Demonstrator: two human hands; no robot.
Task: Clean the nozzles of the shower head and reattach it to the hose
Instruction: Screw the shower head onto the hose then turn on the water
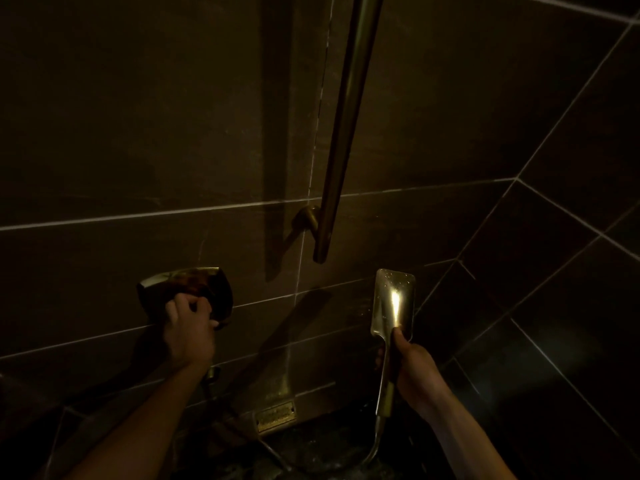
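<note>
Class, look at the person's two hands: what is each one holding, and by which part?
The right hand grips the shower head by its handle. The left hand grips the wall control at its front.

The left hand (188, 332) hides the wall control's (194, 289) handle; the hose (372, 448) fades into darkness.

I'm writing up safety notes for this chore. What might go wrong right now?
The left hand grips the wall tap handle while the right hand holds the shower head upright; if water comes on, it may spray unpredictably. The head looks wet, so it might slip. Dim light makes the hose joint hard to check.
</note>
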